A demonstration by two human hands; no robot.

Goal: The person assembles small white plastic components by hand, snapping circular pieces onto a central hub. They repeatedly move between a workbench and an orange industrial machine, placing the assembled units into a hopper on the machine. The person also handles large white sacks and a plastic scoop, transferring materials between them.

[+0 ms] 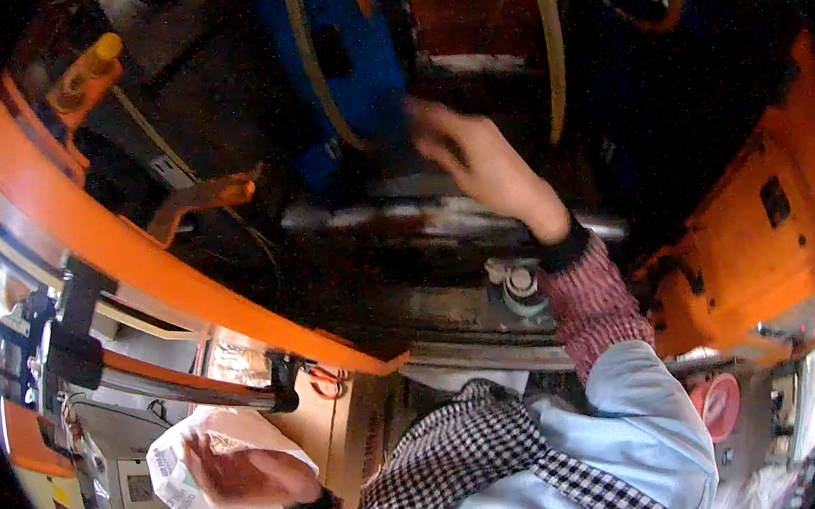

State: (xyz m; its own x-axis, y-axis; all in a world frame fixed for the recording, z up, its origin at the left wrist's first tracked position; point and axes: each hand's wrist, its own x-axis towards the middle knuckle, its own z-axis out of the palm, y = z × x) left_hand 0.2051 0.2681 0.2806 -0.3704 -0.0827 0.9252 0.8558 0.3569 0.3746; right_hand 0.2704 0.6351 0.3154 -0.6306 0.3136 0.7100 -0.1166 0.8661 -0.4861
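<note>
My right hand [487, 162] reaches forward into the dark inside of an orange machine [750, 208]. It is beside a blue upright part [347, 52]. Its fingers are bent and their tips smear with motion, so whether they grip anything is hidden. Low on the left, my left hand [252, 475] hovers over or in front of a white sack [177, 468] with an open mouth. Though blurred, its fingers look stretched out, with nothing visible in them.
Tan hoses [549, 41] hang inside the machine. An orange lever [198, 202] juts in at the left, by the slanting orange guard edge [182, 278]. Red-handled scissors or pliers [326, 380] lie on a cardboard box [331, 426]. A pink tub [720, 407] stands right.
</note>
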